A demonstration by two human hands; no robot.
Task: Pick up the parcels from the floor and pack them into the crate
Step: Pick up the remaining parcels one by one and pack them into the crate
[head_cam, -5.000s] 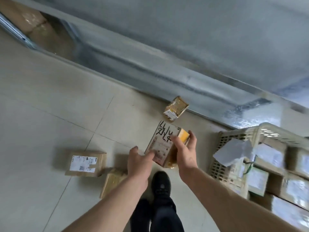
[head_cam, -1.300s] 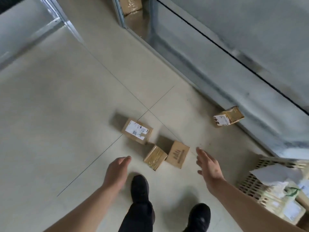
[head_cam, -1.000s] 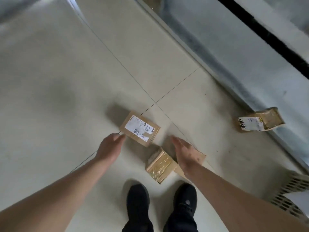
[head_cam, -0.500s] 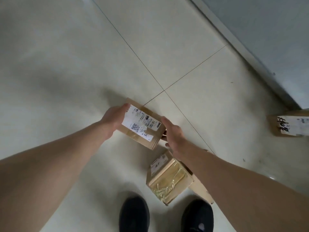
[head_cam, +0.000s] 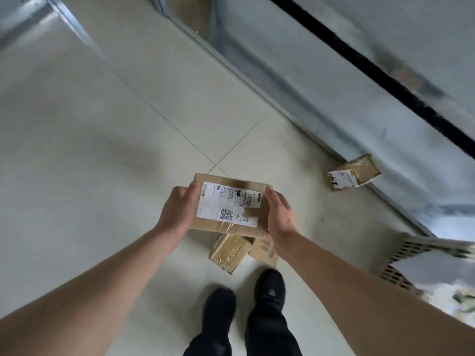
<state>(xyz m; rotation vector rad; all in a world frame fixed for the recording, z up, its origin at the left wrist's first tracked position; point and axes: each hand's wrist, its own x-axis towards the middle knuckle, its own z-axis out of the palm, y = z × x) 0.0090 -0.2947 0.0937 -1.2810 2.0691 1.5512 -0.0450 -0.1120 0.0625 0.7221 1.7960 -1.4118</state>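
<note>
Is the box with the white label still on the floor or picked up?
Picked up: the labelled box is held between the left hand and right hand, above two parcels on the floor.

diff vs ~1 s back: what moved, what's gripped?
Both hands took the labelled parcel off the floor: left hand and right hand now hold its ends in a grip, lifted. Unchanged: taped parcel, plain parcel beside it, and parcel by the wall remain on the floor.

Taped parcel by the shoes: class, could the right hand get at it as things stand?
Probably not: the right hand and left hand hold the labelled parcel directly above the taped parcel.
</note>
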